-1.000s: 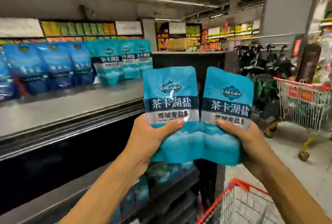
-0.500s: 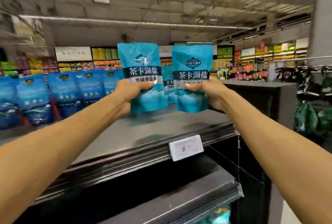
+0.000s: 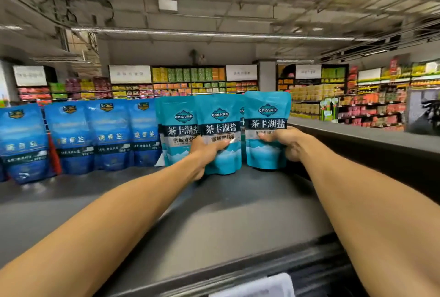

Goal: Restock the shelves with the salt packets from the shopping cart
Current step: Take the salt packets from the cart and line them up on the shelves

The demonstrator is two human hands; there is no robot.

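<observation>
1. The shelf [image 3: 214,213] is now reached; a second ago both packets were held up over the cart.
2. Two teal packets are being stood at the far right, beside shelved teal ones [image 3: 176,130].
3. The left packet [image 3: 221,135] is gripped by the left hand [image 3: 207,151].
4. The right packet [image 3: 266,127] is gripped by the right hand [image 3: 288,142]; release remains.

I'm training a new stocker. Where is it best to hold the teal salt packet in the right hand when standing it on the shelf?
Likely the middle, from the open right side, as the right hand does: the salt packet stands upright on the shelf, neighbours crowd its left, and its flat front suits a thumb.
</observation>
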